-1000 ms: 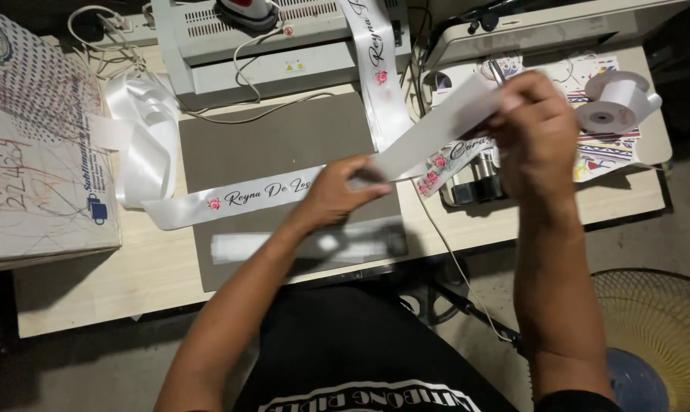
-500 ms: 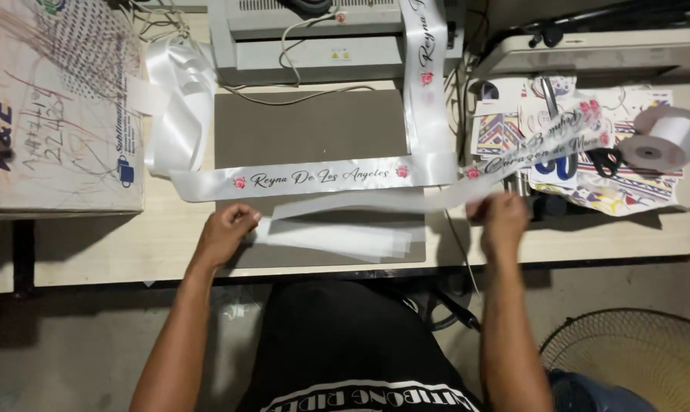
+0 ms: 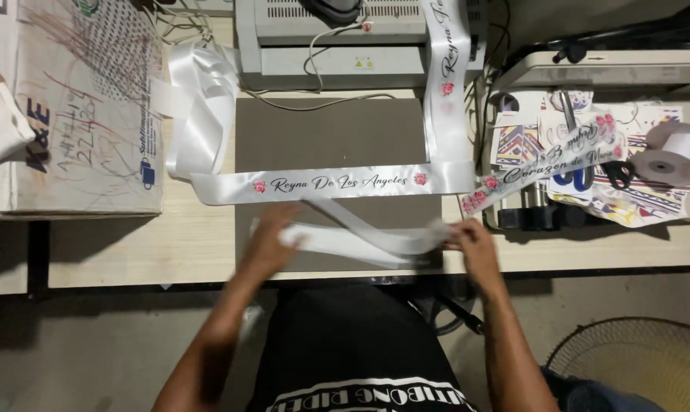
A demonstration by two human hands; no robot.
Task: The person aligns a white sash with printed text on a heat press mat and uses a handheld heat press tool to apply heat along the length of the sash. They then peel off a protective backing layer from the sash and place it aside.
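A plain white satin ribbon (image 3: 364,238) lies folded across the front of a grey mat (image 3: 322,141). My left hand (image 3: 272,240) grips its left end and is blurred. My right hand (image 3: 473,244) pinches its right end near the mat's front right corner. Just behind it, a printed white sash (image 3: 337,183) with script lettering and pink roses stretches flat across the mat, then turns up over a grey machine (image 3: 337,42).
A ribbon spool (image 3: 675,152), scissors (image 3: 620,174) and printed sheets lie at the right. A second printed sash (image 3: 547,164) crosses them. Loose white ribbon loops (image 3: 200,107) and a scribbled cardboard box (image 3: 78,107) sit at the left. A fan (image 3: 635,366) stands on the floor.
My right hand has come down from the raised ribbon to the mat's front edge. Both hands have spread apart, and the plain ribbon now lies folded flat between them.
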